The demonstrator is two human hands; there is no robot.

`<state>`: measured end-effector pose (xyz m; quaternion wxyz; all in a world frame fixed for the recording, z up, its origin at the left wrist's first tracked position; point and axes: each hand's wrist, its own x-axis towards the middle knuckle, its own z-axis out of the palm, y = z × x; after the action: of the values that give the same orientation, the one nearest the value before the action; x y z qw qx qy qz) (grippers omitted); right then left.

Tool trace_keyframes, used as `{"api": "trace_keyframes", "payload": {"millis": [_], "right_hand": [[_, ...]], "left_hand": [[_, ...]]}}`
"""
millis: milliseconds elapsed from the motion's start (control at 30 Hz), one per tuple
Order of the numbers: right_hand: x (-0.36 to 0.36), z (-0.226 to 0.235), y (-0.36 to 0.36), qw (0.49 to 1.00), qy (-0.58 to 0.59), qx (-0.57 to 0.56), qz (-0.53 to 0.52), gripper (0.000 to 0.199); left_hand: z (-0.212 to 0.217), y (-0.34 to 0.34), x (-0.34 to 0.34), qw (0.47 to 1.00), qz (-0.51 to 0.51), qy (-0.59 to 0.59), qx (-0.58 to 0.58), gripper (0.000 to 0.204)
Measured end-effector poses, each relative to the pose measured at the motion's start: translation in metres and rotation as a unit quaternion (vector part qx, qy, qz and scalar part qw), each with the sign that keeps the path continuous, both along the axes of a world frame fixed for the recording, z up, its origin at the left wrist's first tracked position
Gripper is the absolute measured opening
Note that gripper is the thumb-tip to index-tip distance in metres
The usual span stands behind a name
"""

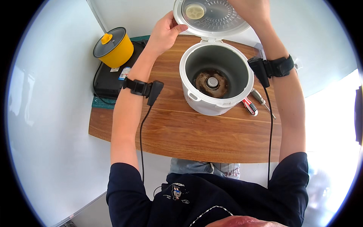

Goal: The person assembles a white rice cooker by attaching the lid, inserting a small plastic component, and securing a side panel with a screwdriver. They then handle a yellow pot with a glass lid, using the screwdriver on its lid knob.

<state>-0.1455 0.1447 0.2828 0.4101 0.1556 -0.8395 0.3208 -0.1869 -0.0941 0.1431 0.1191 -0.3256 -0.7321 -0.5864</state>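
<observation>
A white rice cooker (pixel 211 106) stands open on the wooden table (pixel 181 132), with no inner pot in it. A brownish heating plate (pixel 211 83) shows at its bottom. Its lid (pixel 211 17) is swung up at the back. My left hand (pixel 164 32) grips the lid's left edge, thumb on the rim. My right hand (pixel 251 9) holds the lid's upper right side. Black bands with cables sit on both wrists.
A yellow pot with a glass lid (pixel 113 47) stands on a black device (pixel 109 79) at the table's left end. A red-and-white-handled screwdriver (pixel 249 106) and another screwdriver (pixel 261 99) lie just right of the cooker. White walls surround the table.
</observation>
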Motion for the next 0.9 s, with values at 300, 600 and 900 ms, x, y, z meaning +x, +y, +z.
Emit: {"api": "trace_keyframes", "payload": {"millis": [300,600,900], "right_hand": [[-0.003,-0.006,0.003,1.000,0.024,0.016,-0.013,0.055],[-0.003,-0.035,0.008,0.964,0.151,0.202,-0.086,0.112],[-0.011,-0.054,0.003,0.965,0.141,0.184,-0.125,0.123]], "left_hand": [[-0.003,0.010,0.000,0.997,0.058,0.042,0.012,0.031],[-0.005,0.010,-0.001,0.997,0.063,0.035,0.021,0.029],[-0.007,0.014,-0.005,0.993,0.108,0.056,0.000,0.028]]}}
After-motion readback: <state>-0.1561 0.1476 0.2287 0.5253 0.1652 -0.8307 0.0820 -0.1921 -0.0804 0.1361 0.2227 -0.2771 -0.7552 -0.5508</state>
